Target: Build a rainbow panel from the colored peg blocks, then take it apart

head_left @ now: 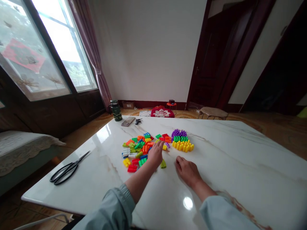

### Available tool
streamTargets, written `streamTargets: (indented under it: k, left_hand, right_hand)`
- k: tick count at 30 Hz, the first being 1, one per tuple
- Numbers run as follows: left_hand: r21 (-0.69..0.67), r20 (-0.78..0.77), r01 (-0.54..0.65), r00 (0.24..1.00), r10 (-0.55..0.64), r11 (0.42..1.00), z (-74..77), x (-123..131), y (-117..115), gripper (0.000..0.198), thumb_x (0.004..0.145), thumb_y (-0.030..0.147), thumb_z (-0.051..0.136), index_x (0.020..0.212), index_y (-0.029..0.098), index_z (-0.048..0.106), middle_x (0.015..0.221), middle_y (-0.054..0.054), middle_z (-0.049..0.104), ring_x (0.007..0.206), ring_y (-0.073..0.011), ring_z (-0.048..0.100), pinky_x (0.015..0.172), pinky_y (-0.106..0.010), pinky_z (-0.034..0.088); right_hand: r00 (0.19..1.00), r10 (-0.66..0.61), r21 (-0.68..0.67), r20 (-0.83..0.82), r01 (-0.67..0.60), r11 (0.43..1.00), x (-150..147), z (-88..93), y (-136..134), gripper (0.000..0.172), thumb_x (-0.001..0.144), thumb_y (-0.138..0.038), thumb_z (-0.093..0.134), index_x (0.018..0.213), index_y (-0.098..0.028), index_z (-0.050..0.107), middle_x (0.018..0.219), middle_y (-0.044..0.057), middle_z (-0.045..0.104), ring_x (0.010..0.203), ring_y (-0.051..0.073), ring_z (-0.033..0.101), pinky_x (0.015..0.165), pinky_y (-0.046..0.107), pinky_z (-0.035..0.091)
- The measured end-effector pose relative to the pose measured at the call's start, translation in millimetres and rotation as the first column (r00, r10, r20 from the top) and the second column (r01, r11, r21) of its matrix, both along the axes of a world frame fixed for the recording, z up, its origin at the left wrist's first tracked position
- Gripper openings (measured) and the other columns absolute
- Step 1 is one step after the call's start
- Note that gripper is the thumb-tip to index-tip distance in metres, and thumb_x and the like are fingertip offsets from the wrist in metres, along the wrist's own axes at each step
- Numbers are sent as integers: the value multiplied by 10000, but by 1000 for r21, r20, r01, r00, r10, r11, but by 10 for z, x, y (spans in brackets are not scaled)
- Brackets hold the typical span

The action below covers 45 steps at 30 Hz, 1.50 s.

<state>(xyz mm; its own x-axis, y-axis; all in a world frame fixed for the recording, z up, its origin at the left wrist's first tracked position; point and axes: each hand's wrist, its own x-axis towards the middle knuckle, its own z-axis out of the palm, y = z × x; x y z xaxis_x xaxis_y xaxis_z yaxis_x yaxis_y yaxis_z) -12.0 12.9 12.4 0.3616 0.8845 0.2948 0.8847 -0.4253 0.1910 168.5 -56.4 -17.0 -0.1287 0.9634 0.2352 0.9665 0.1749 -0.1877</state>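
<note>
My left hand point(155, 154) reaches over the right side of a loose pile of coloured plastic pegs point(131, 150), fingers stretched forward and slightly apart. A yellow piece point(164, 147) lies just beside its fingertips, and a lime-green piece point(163, 164) lies near the wrist. On the tabletop to the right rests my right hand point(187, 169), its fingers curled inward; whatever they may hold is hidden. Beyond it stands a tight block of upright pegs in colour bands: yellow pegs point(182, 146) in front, green pegs point(180, 139) in the middle, purple pegs point(178, 132) behind.
Black-handled scissors point(69, 169) lie at the left of the white marbled table point(240, 159). A dark green flask point(116, 111), a phone point(128, 121) and keys point(138, 121) are at the far left edge. A round stool point(213, 112) stands beyond the table.
</note>
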Motion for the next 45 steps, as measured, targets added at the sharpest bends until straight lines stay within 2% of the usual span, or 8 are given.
streamTargets:
  k: [5,13,18,24,27,30,36,45]
  left_hand:
    - [-44,-50,43,998,-45,998,-29,60,316,430,745,14,470,1089,227,616,999,-61,687,1034,-244,573,730,-308,517]
    - [-54,3,148,989,-148,988,-15,-5,287,294,865,152,444,1038,210,674,1034,-92,656,1062,-238,563,873,-348,482]
    - [-157,58,246,969,-239,957,-2,159,294,239,856,207,542,1048,220,684,1013,-8,694,916,-125,629,830,-194,481]
    - [-199,18,57,998,-55,978,-37,228,466,227,853,164,513,989,130,691,1123,-115,665,981,-181,631,861,-259,477]
    - [-215,-41,-30,999,22,976,36,194,571,206,841,215,551,947,111,693,1022,-149,678,937,-227,643,817,-309,490]
    - [-252,-107,-12,994,-16,968,167,222,638,166,763,215,651,898,138,707,903,-113,691,900,-240,650,786,-309,492]
    - [-305,-151,112,975,-164,946,369,417,647,252,655,97,691,876,212,731,962,-58,694,951,-220,633,805,-279,479]
    - [-265,10,81,997,-81,961,210,553,597,206,741,136,609,911,176,717,808,-40,686,781,-163,627,698,-251,468]
  right_hand:
    - [1000,20,-5,19,-20,1000,3,-1,2,176,948,-250,373,933,-223,546,924,13,686,752,148,641,614,256,316]
    - [1000,15,-8,14,-15,1000,3,14,5,162,938,-238,383,938,-217,544,915,13,685,749,153,642,612,264,308]
    - [1000,0,-1,4,0,1000,-9,17,-3,180,949,-253,370,939,-211,544,909,18,687,749,157,641,605,271,297]
    - [1000,-3,-9,2,3,1000,-9,15,1,152,938,-239,394,946,-215,544,931,14,689,772,156,646,616,273,304]
    - [1000,-5,-11,1,5,1000,-9,21,-4,156,943,-243,388,946,-216,541,923,13,688,767,155,646,617,274,306]
    - [1000,-2,-20,-2,2,1000,-7,41,-15,166,946,-242,380,945,-214,544,919,17,688,759,157,647,614,276,307]
    - [1000,-1,-37,-3,1,999,5,52,-29,121,908,-216,444,969,-210,549,935,23,687,767,160,648,606,278,307]
    - [1000,-2,-29,-6,2,1000,-1,29,-18,137,919,-220,421,968,-205,548,916,34,684,742,166,642,602,275,307]
